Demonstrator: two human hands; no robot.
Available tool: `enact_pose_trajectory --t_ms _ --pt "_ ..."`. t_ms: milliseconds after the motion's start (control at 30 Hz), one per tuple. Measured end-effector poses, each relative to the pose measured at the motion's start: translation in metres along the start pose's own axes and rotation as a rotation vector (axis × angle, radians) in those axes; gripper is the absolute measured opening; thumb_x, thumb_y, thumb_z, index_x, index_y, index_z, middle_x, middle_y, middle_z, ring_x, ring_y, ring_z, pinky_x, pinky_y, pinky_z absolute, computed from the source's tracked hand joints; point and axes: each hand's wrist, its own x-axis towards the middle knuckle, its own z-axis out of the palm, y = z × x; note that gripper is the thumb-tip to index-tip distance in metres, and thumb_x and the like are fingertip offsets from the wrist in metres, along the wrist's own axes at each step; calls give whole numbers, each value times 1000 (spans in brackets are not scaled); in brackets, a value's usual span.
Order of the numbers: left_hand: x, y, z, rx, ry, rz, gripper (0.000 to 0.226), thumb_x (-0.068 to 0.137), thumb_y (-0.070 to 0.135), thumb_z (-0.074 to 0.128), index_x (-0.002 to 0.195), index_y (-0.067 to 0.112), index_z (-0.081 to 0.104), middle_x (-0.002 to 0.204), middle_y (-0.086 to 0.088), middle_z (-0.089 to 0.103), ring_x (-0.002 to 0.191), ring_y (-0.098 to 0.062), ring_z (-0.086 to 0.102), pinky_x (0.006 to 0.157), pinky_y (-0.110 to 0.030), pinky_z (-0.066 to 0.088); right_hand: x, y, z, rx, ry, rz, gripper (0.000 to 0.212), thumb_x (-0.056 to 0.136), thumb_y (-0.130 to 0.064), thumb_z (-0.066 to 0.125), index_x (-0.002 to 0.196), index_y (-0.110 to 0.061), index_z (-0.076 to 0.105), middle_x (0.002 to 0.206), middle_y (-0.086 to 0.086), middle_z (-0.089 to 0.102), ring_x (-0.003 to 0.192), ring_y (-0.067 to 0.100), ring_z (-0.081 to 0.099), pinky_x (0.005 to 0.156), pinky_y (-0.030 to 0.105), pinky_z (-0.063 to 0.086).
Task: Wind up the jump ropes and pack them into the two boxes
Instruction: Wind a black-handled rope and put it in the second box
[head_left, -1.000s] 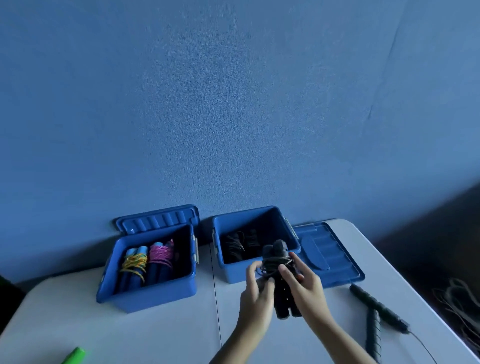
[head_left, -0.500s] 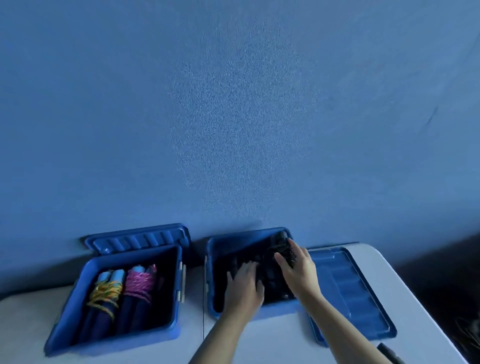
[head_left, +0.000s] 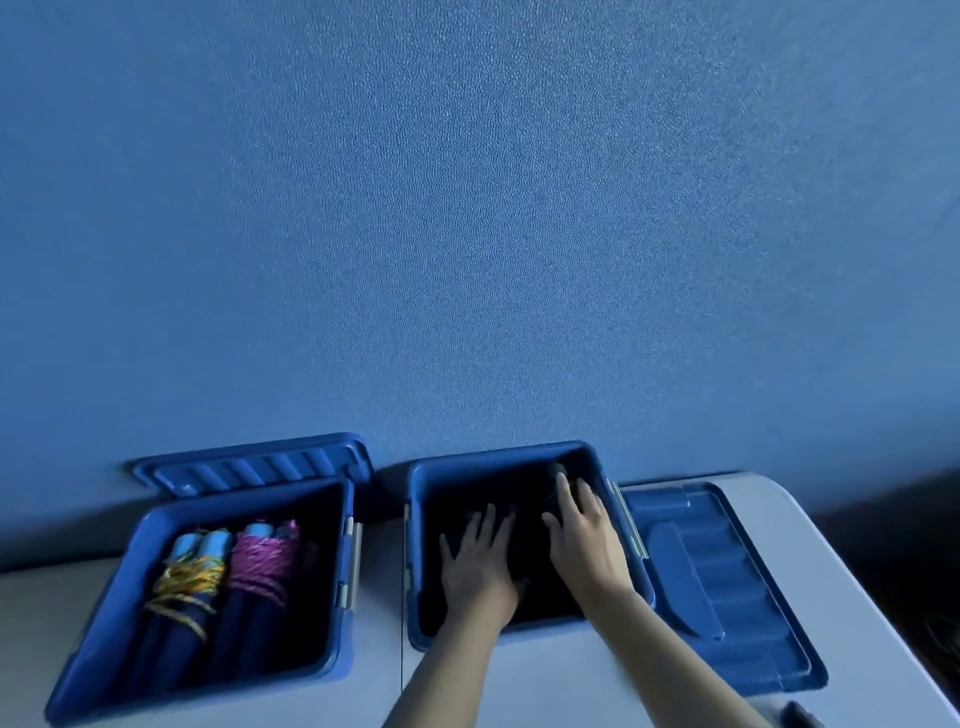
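Our left fingers (head_left: 485, 525) lie straight and spread, pressing flat on the dark contents of the right box (head_left: 519, 457). Our right fingers (head_left: 571, 499) reach toward 12 o'clock, mostly straight, tips on a black rope (head_left: 557, 470) at the box's far right corner. They look released rather than clenched, tho the box interior is too dark to say for sure whether a thumb hooks anything.

The left hand (head_left: 480, 564) sits at approx 9 o'clock of the right hand (head_left: 584, 540), both inside the same box, near but not touching. The rope bundle lies under and just ahead of the right hand, so that hand is nearer. Its long axis seems to run 6 to 12, along the right wall, but most of it is lost in shadow. We judge the next move is pulling both hands straight back toward 6, w/o dragging the coils loose.

The left box (head_left: 104, 597), at 9 o'clock of the hands, holds two wound ropes lying 6 to 12 side by side: a yellow rope (head_left: 189, 577) and a pink rope (head_left: 265, 561) just beside it. One lid (head_left: 249, 465) stands behind that box; the other lid (head_left: 727, 582) lies flat on the counter (head_left: 545, 686) at 3 o'clock, touching the right box. A dark handle (head_left: 800, 716) pokes in at the counter's near right edge, prob. a rope not yet wound.
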Motion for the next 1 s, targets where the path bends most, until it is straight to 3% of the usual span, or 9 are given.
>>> enact_pose_trajectory --t_ms 167,333,433,500,600,700,833,900,1000 --pt "-1 2 0 -44 56 10 83 89 46 58 152 34 5 161 9 -4 147 -11 -4 116 -51 1 3 1 11 -269 -238 32 60 98 -3 27 149 -10 -3 156 22 1 146 31 5 117 35 13" --pt "0 2 -2 -82 49 -16 81 90 39 59 152 28 9 161 9 -4 147 -11 -3 118 -52 0 10 4 12 -267 -357 26 65 97 -5 36 150 -17 0 157 16 -1 146 30 4 109 36 30" --pt "0 2 -6 -116 40 -20 82 89 38 60 152 26 9 161 9 -4 147 -12 -2 118 -52 1 8 2 3 -182 -412 19 61 100 -14 34 150 -17 -1 157 16 -4 146 30 -1 112 35 25" --pt "0 2 -10 -144 36 -41 82 89 40 59 152 25 10 161 10 -4 147 -11 0 118 -52 1 6 5 -6 -125 -416 17 57 101 -19 32 150 -14 4 156 21 0 146 31 3 114 34 20" --pt "-4 6 -13 -169 45 -61 79 87 42 60 151 27 16 161 11 1 147 -11 4 117 -55 2 -7 14 -16 -113 -402 -2 47 100 -24 33 145 -10 27 146 24 33 135 35 34 107 37 32" --pt "-14 16 -12 -171 88 -76 71 89 38 59 148 26 23 160 8 13 147 -12 9 117 -56 6 -26 17 -19 -127 -351 7 45 99 -24 32 143 -12 32 143 16 41 129 33 42 104 41 38" --pt "-33 39 -6 -193 289 -90 51 91 30 52 140 21 39 144 1 44 136 -18 36 112 -53 23 -61 28 -28 28 -145 -90 48 99 -13 30 146 -3 25 156 7 22 145 16 14 117 26 19" --pt "-47 57 7 -234 378 -25 46 91 26 55 134 16 47 134 -3 54 128 -21 46 106 -53 30 -87 40 -42 99 0 -153 46 94 -6 36 140 -4 38 153 4 30 143 14 21 113 24 24" --pt "-67 89 28 -248 531 156 41 86 13 62 125 5 58 126 -14 62 121 -28 57 96 -63 40 -126 79 -56 79 212 -189 46 85 -3 45 130 -3 52 145 8 44 136 23 38 109 37 35"
